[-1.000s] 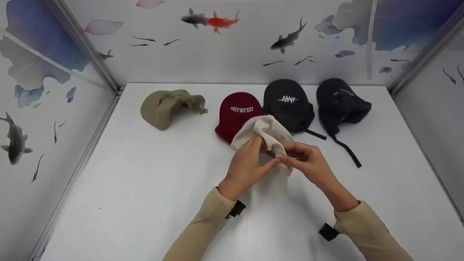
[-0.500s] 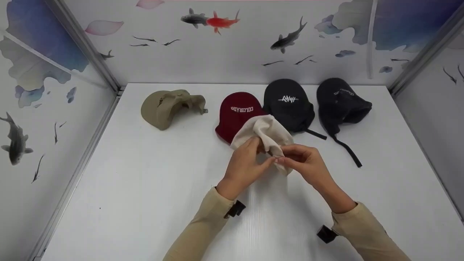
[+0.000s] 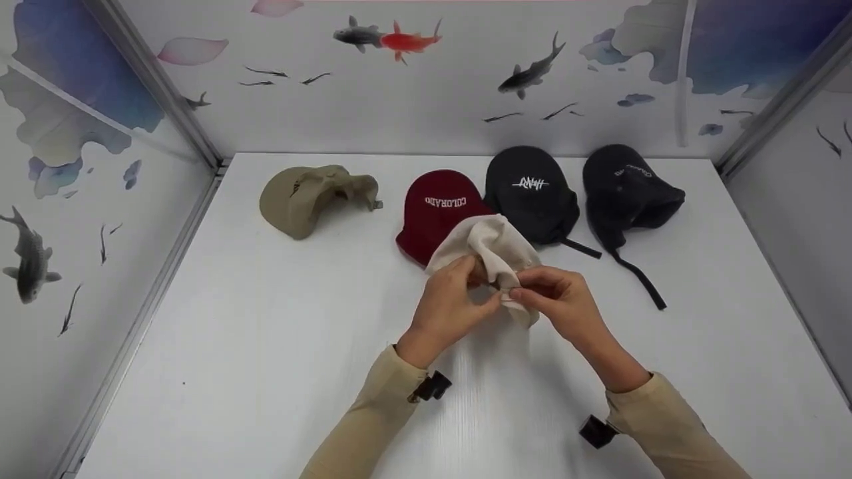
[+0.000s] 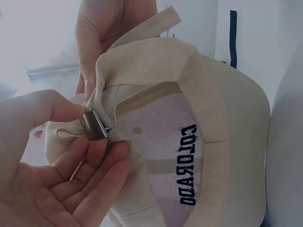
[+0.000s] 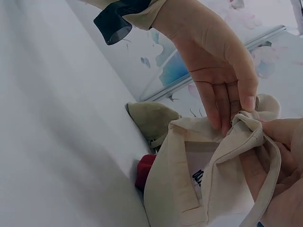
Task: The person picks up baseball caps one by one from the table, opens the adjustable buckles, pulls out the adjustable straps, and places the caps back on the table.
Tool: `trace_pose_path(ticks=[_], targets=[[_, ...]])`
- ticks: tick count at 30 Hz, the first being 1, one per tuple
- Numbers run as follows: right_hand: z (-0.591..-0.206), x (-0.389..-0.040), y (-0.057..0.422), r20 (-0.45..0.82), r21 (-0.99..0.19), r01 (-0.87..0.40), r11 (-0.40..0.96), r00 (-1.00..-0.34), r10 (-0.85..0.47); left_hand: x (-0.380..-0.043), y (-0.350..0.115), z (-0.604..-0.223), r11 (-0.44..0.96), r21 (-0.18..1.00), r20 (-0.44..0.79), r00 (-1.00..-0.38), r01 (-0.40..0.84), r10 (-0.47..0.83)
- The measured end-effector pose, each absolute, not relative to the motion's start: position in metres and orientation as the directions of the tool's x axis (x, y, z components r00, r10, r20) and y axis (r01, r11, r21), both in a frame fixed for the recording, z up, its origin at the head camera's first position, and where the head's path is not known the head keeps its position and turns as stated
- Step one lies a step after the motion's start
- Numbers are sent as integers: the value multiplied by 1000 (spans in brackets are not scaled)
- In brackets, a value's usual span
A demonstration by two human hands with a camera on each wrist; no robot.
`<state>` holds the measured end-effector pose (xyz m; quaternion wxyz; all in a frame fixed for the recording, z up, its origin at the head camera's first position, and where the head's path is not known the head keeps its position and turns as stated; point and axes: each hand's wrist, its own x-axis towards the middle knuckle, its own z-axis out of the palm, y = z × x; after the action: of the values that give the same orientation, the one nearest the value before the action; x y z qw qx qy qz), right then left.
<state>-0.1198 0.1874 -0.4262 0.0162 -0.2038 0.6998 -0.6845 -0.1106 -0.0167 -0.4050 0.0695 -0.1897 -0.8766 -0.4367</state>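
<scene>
Both hands hold a cream baseball cap (image 3: 509, 243), its back opening and strap towards the person. My left hand (image 3: 446, 306) pinches the metal buckle (image 4: 95, 125) of the cap's strap between thumb and fingers. Close beside it, my right hand (image 3: 562, 296) pinches the fabric by the buckle with thumb and index finger. The loose strap end (image 4: 149, 27) sticks out past the right hand in the left wrist view. Dark COLORADO lettering (image 4: 188, 165) shows inside the cap. In the head view the cap overlaps a dark red cap (image 3: 436, 206).
A khaki cap (image 3: 289, 203) lies at the back left of the white table (image 3: 266, 346). Two dark caps lie at the back right: a black cap (image 3: 526, 193) with white lettering and a navy cap (image 3: 616, 179) with a long strap. Painted panels stand on three sides.
The fingers of both hands have shifted slightly at the cap's strap, the left thumb a little to the left. The cap stays in almost the same place. The other caps have not moved.
</scene>
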Motion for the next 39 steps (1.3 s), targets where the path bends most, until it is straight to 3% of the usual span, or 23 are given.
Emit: trace_pose_path(ticks=[12, 20, 29, 39], targets=[[-428, -122, 187, 207, -978, -206, -36, -920, -333, -112, -20, -404, 453, 816, 247, -925, 359, 288], [-429, -123, 191, 241, -967, -194, -165, -904, -353, -114, -24, -404, 352, 870, 234, -918, 345, 320], [-423, -119, 198, 56, -998, -65, 10, -927, -371, -114, -27, -404, 295, 902, 202, -913, 314, 355], [-417, -116, 192, 92, -980, -149, 131, -926, -366, -109, -22, -404, 304, 899, 205, -915, 317, 348]])
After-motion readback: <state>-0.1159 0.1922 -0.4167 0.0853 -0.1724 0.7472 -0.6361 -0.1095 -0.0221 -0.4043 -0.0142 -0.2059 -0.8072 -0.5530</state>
